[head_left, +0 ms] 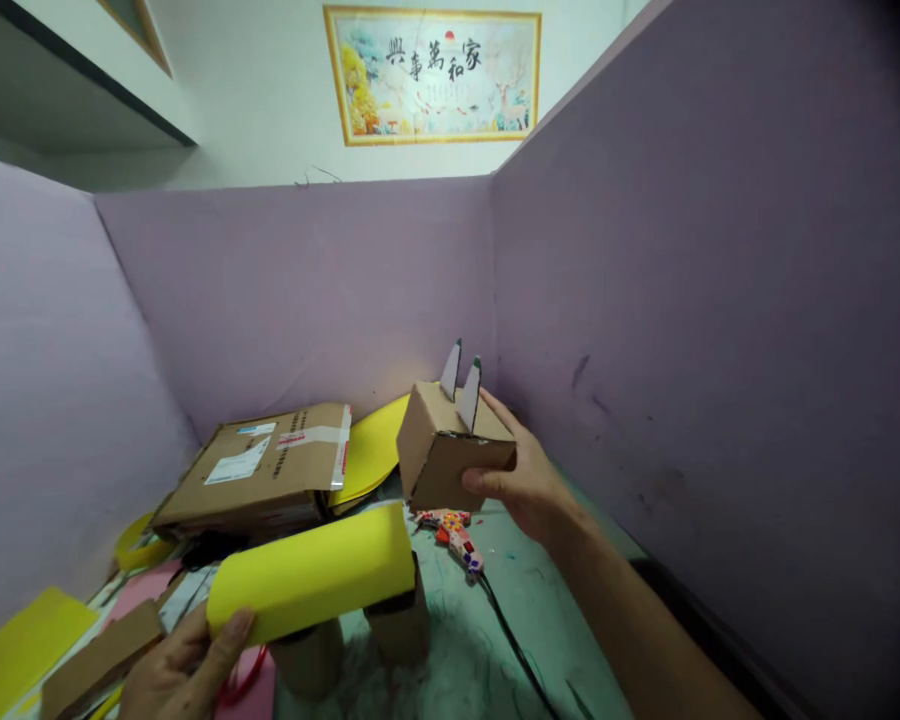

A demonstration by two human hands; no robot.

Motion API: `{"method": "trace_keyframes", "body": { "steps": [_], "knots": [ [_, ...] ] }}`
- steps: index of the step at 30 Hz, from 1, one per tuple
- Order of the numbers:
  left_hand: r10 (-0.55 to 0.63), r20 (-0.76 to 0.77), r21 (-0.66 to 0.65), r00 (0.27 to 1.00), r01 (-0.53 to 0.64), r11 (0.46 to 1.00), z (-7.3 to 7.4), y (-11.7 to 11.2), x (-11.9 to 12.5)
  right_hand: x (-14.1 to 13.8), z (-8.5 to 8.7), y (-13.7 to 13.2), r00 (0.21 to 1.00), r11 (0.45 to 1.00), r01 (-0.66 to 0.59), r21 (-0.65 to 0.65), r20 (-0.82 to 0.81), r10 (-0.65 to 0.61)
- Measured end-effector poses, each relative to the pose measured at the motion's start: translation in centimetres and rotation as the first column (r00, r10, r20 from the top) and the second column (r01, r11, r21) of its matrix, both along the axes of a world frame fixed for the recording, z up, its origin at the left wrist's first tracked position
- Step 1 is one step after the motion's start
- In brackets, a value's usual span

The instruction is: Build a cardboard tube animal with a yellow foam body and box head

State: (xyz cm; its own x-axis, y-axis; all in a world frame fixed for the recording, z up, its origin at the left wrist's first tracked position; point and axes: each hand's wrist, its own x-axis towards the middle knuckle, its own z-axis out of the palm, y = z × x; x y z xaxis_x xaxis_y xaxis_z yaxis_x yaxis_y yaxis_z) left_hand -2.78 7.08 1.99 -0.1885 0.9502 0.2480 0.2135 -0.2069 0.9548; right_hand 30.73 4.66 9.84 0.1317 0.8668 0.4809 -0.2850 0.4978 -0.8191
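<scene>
- Your left hand [176,675] grips the yellow-wrapped body [311,572], steadying it on its cardboard legs [399,625].
- Your right hand [521,480] clasps the eared cardboard box [446,455], raised clear beside it.

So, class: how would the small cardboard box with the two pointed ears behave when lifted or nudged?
The small cardboard box probably feels light: the right hand holds it up by one end alone. Its flat faces suggest it would sit or slide, not roll. The thin upright ears look flimsy and would likely bend if bumped.
</scene>
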Motion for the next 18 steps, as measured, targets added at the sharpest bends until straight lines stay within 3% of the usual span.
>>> {"method": "trace_keyframes", "body": {
  "steps": [3,9,14,18],
  "knots": [
    [-0.056,0.048,-0.100,0.997,0.060,0.993,0.5,-0.3,0.2,-1.4,-0.6,0.4,0.990,0.996,-0.093,-0.001,-0.105,0.092],
    [-0.142,0.225,-0.082,0.964,0.164,0.983,0.2,-0.4,0.6,-1.9,-1.6,1.3,0.992,0.994,-0.078,0.082,-0.094,0.086],
    [-0.034,0.551,-0.094,0.834,0.102,0.990,1.1,-1.2,2.4,-2.4,-1.0,1.0,0.994,0.988,-0.073,0.133,-0.067,0.082],
    [0.045,0.642,-0.116,0.765,0.040,0.992,2.1,-1.6,3.3,-2.7,-0.7,0.7,0.996,0.987,-0.062,0.149,-0.061,0.072]
  ]
}}
